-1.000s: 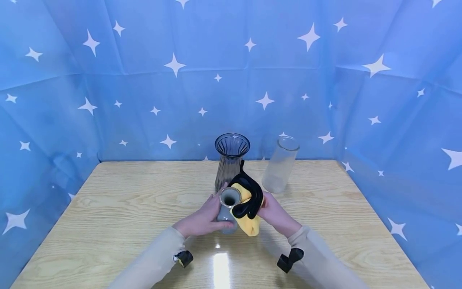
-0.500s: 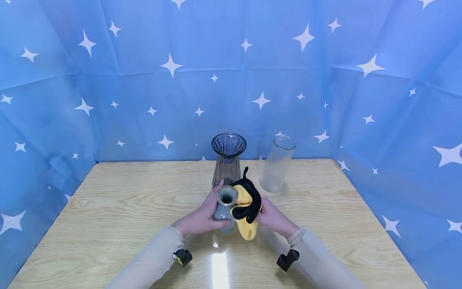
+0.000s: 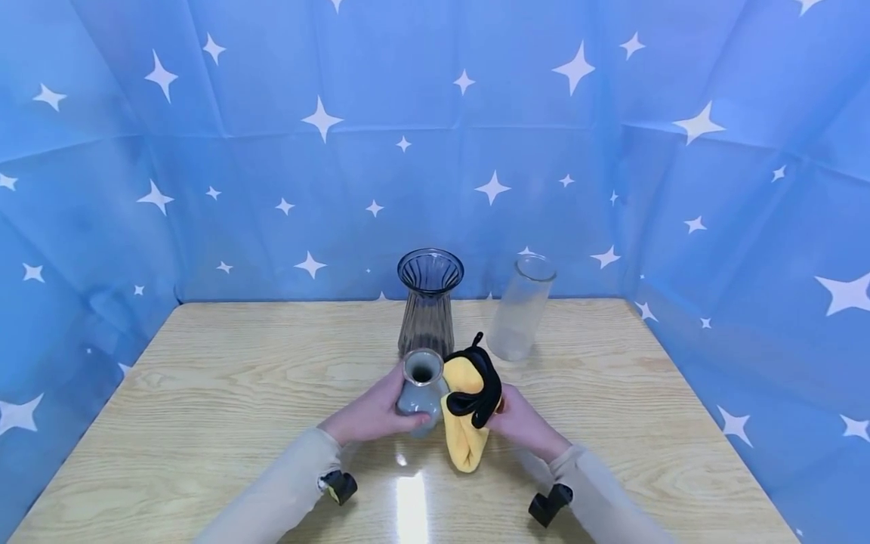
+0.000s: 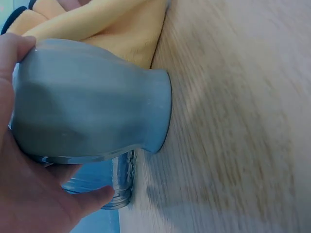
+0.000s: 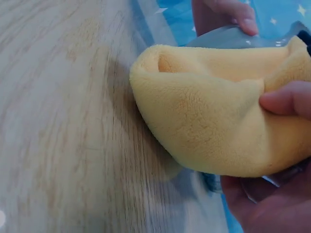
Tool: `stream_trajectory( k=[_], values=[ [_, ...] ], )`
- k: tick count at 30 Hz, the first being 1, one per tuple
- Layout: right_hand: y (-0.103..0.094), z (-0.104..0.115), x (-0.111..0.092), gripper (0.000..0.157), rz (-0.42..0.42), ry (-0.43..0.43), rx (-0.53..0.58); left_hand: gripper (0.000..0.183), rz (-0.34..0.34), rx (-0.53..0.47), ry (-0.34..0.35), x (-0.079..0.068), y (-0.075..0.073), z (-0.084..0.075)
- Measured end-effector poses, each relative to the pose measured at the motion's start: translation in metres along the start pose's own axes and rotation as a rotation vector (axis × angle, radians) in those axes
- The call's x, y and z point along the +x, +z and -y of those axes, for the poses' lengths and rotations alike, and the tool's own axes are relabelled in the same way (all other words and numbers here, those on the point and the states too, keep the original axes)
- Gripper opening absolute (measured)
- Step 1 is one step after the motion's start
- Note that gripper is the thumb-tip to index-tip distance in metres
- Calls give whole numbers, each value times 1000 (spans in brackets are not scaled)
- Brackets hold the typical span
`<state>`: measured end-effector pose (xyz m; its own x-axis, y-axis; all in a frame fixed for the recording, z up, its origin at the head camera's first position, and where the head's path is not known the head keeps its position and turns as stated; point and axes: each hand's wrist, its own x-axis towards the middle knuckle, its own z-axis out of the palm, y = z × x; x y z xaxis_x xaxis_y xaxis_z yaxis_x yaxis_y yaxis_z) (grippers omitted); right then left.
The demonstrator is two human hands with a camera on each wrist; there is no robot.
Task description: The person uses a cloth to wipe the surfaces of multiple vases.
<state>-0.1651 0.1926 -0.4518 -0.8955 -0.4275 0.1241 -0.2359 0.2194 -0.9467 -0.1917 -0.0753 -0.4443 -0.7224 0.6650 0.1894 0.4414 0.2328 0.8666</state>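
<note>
A grey-blue glazed vase with a flared mouth is gripped round its body by my left hand. In the left wrist view the vase shows its narrow foot close over the wooden table, thumb on one side and fingers on the other. My right hand holds a bunched yellow cloth with black edging and a small loop, right beside the vase. The right wrist view shows the thumb pressed into the folded plush cloth, with fingers behind it.
A ribbed smoky glass vase stands just behind the grey-blue one. To its right is a clear cylindrical glass vase. Wood-grain table spreads beneath, and a blue star-printed curtain encloses the back and sides.
The cloth in my right hand has moved down along the vase and slightly away from its mouth. My left hand keeps its grip, its fingers now lower behind the vase.
</note>
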Motion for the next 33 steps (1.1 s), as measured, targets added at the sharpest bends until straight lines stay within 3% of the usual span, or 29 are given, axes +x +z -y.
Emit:
stream_trajectory(
  k=[6,13,24,33],
  values=[
    [-4,3,-4,24,-19,12,83,79,-19,24,5,-4,-6,2],
    [-10,10,-11,34,-38,70,100,83,-62,7,2,-12,-15,7],
    [-17,14,-17,29,-78,176,156,79,-82,8,-90,-23,-30,13],
    [-25,13,-23,31,-79,131,237,77,-106,6,-85,-27,-40,19]
  ],
)
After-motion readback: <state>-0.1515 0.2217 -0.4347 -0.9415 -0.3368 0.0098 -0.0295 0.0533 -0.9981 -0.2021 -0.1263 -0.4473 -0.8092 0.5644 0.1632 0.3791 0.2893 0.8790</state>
